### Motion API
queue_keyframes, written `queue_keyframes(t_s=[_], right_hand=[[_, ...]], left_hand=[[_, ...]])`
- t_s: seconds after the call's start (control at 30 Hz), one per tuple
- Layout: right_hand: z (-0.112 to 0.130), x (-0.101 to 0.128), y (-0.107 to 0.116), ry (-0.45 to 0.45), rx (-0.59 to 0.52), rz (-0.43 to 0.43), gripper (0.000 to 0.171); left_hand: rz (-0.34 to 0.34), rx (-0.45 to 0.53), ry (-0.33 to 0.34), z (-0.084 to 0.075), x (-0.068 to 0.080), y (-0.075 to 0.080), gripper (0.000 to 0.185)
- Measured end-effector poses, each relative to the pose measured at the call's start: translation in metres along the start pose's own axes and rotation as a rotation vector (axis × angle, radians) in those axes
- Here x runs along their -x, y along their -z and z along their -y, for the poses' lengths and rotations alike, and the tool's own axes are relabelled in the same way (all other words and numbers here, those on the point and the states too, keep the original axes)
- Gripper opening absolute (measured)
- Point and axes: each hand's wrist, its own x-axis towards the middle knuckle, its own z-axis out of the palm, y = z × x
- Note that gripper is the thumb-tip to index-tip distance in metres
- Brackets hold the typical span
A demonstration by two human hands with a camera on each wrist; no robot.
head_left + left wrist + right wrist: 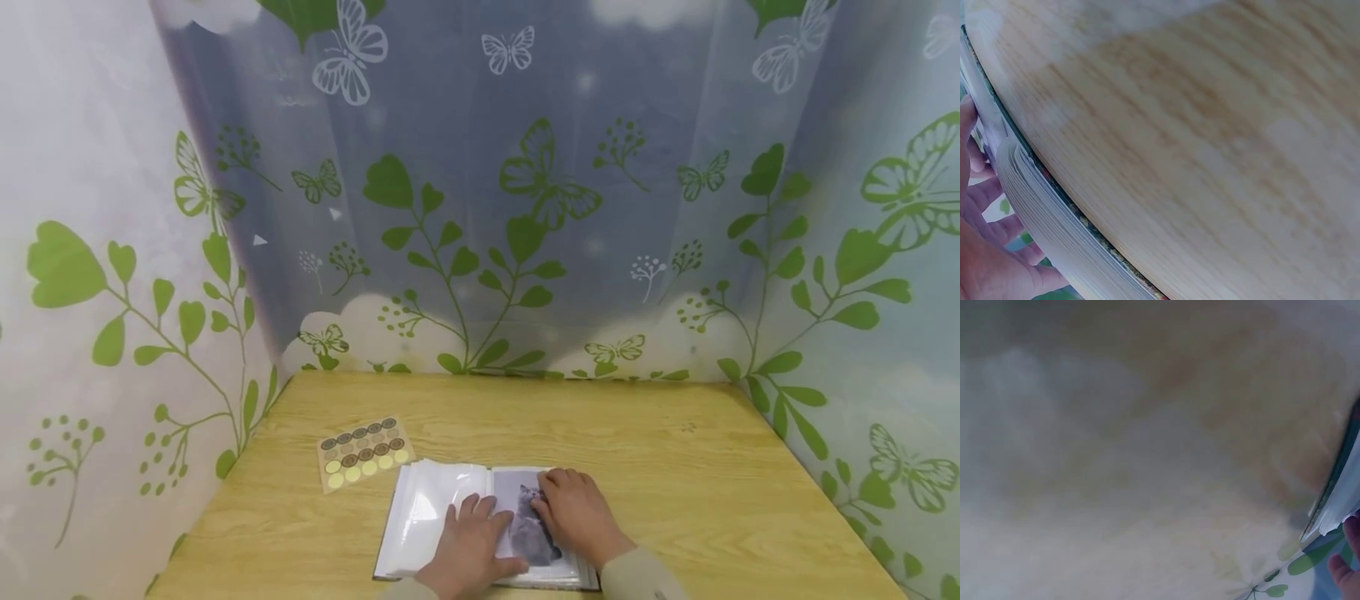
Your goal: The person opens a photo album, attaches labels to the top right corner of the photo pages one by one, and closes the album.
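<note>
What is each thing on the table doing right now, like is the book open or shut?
photo album: open, lying flat on the table.
cat photo: on the right page, partly covered by hands.
sticker sheet: flat, left of album, untouched.
left hand: fingers flat on album.
right hand: fingers flat on cat photo.
table: bears the album and sticker sheet.

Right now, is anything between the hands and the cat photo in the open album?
Nothing visible. The left hand and right hand rest flat on the open white photo album, touching the grey cat photo. The sheet of round stickers lies apart on the wooden table.
</note>
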Motion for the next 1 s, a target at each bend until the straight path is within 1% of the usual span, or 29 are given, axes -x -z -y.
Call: queue_keyframes(t_s=[0.1, 0.2, 0.23, 0.33, 0.37, 0.47, 0.57, 0.77, 0.87, 1.0], right_hand=[[0.002, 0.006, 0.003, -0.004, -0.044, 0.046, 0.047], [0.002, 0.009, 0.004, -0.015, -0.084, 0.079, 0.049], [0.002, 0.01, 0.004, -0.02, -0.095, 0.081, 0.048], [0.001, 0.008, 0.003, -0.03, -0.124, 0.04, 0.043], [0.0, 0.007, 0.001, -0.027, -0.12, 0.015, 0.041], [-0.001, 0.002, -0.002, -0.042, -0.126, -0.024, 0.037], [-0.001, -0.004, -0.003, -0.066, -0.115, -0.006, 0.034], [0.003, -0.011, -0.003, -0.096, -0.116, 0.071, 0.034], [0.005, -0.011, -0.003, -0.092, -0.1, 0.085, 0.036], [0.01, -0.009, -0.002, -0.064, -0.069, 0.09, 0.041]], left_hand=[[0.008, -0.012, 0.004, 0.001, -0.001, 0.001, 0.07], [0.006, -0.025, 0.004, 0.002, -0.002, 0.001, 0.071], [0.004, -0.028, 0.004, 0.002, -0.002, 0.0, 0.071], [-0.009, -0.034, 0.0, 0.002, -0.002, -0.001, 0.07], [-0.014, -0.033, -0.002, 0.002, -0.002, -0.001, 0.07], [-0.022, -0.021, -0.009, 0.003, -0.002, -0.002, 0.07], [-0.019, -0.002, -0.014, 0.003, -0.003, -0.004, 0.071], [-0.012, 0.012, -0.017, 0.002, -0.002, -0.005, 0.069], [-0.012, 0.008, -0.016, 0.001, -0.002, -0.004, 0.069], [-0.002, 0.003, -0.012, 0.001, 0.0, -0.001, 0.069]])
